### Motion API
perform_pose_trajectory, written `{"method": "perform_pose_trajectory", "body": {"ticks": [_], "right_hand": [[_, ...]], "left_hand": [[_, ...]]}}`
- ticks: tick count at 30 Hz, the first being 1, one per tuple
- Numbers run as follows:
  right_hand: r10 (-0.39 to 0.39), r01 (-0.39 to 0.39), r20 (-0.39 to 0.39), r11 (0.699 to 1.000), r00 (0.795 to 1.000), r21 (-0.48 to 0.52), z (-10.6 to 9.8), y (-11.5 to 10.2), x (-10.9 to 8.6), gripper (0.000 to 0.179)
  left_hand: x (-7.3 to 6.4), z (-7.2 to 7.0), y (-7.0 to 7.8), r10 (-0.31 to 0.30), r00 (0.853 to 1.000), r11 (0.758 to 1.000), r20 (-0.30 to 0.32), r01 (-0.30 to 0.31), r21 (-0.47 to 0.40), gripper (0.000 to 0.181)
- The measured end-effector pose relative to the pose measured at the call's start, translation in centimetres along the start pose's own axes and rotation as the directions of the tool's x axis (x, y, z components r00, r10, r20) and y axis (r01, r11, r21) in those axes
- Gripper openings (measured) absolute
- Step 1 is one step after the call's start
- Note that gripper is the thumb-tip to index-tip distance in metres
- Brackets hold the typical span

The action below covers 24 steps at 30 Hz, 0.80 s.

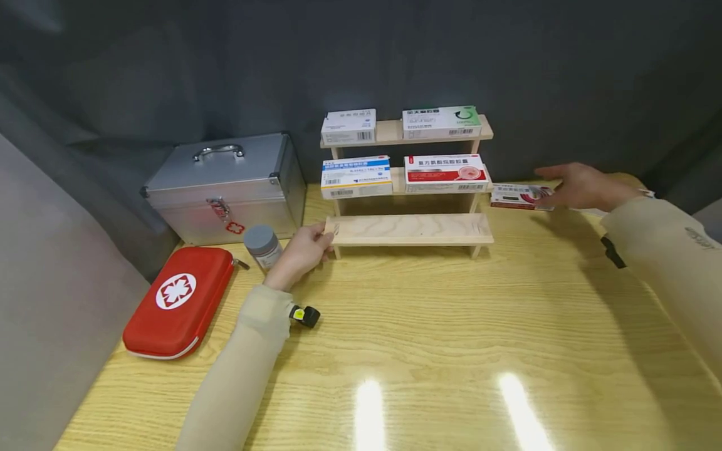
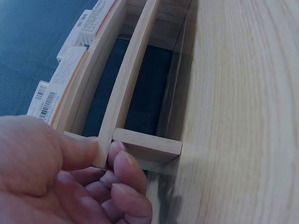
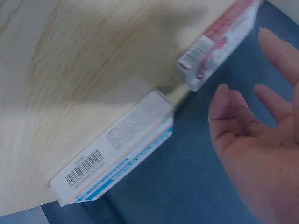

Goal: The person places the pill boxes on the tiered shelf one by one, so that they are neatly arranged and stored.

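My left hand pinches the left end of the lowest board of a three-tier wooden rack. In the left wrist view, the thumb and curled fingers of that left hand grip the board's end. To the right of the rack, my right hand hovers by a white and magenta medicine box. The right wrist view shows this right hand with fingers spread and bent a little, apart from the magenta box. A white and blue box lies beside it, mostly hidden by the hand in the head view.
Medicine boxes stand on the two upper tiers, including a red and white one and a blue and white one. Left of the rack are a grey-capped bottle, a silver case and a red first-aid pouch. A dark curtain hangs behind.
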State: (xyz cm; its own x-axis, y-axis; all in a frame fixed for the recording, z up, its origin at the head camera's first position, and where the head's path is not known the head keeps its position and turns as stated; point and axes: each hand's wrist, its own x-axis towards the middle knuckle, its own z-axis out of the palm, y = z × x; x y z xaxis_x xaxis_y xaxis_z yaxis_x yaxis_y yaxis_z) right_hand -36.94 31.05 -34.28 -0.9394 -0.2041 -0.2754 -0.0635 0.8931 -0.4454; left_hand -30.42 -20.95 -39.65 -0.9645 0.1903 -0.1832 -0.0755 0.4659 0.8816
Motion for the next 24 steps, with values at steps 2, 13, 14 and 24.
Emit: {"method": "perform_pose_trajectory", "body": {"ticks": [2, 13, 14, 24], "right_hand": [[0.011, -0.011, 0.001, 1.000, 1.000, -0.025, 0.2, 0.4, 0.8, 0.097], [0.046, -0.040, 0.026, 0.981, 0.999, -0.191, 1.7, 0.7, 3.6, 0.092], [0.032, -0.026, 0.027, 0.978, 0.999, -0.205, 1.7, 0.7, 3.7, 0.090], [0.077, -0.066, 0.030, 0.964, 0.997, -0.259, 1.4, 0.9, 4.4, 0.084]], "left_hand": [[0.0, 0.0, 0.0, 0.002, 1.000, 1.000, 0.003, -0.002, -0.012, 0.054], [-0.3, -0.1, -0.7, 0.000, 1.000, 1.000, 0.012, 0.000, -0.014, 0.056], [-0.2, -0.1, -0.6, -0.001, 1.000, 1.000, 0.010, 0.001, -0.016, 0.056], [0.2, 0.0, -0.3, 0.002, 1.000, 1.000, -0.005, -0.002, -0.007, 0.055]]}}
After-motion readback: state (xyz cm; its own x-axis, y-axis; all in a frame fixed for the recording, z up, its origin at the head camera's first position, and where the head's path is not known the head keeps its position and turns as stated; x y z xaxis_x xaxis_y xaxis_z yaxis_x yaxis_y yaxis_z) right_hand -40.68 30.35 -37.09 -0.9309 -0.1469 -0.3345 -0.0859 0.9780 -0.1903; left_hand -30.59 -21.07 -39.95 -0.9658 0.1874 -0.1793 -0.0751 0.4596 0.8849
